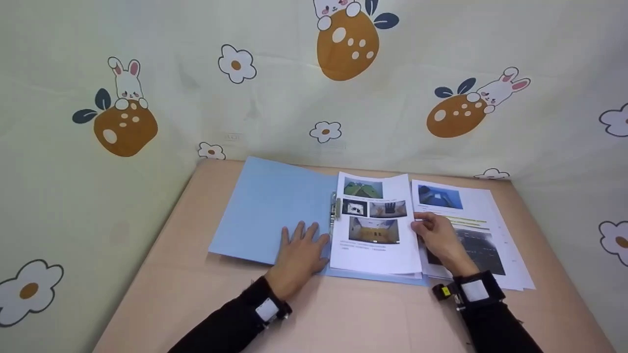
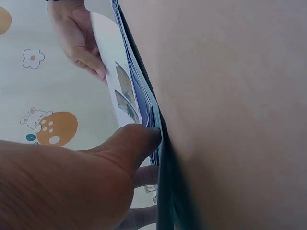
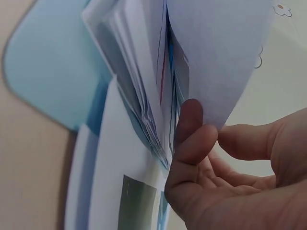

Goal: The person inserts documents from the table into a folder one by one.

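A light blue folder (image 1: 274, 211) lies spread flat on a beige-pink table (image 1: 353, 314), seen from above. A silvery metal clip (image 1: 335, 208) runs along its spine. On the folder's right half sits a stack of white paper; its top white sheet (image 1: 373, 260) is printed with four colour photos and a few lines of text.

The person's left hand (image 1: 299, 250) rests on the blue cover, just left of the spine, fingers straight and fanned apart; its grip is loose and holds nothing. The thumb lies near the stack's lower left corner.

The right hand (image 1: 439, 238) has its grip closed on the right edge of the top sheet, pinched between thumb and curled fingers. The right wrist view shows the held paper lifted and bending away from the pages beneath.

Just beside the folder, partly under the right hand, lies a second pile of white printed pages (image 1: 495, 211) with a blue photo, yellow-highlighted lines and a large dark photo.

Behind hangs a pale cloth (image 1: 274, 108) patterned with rabbits, orange-brown fruit and white flowers.
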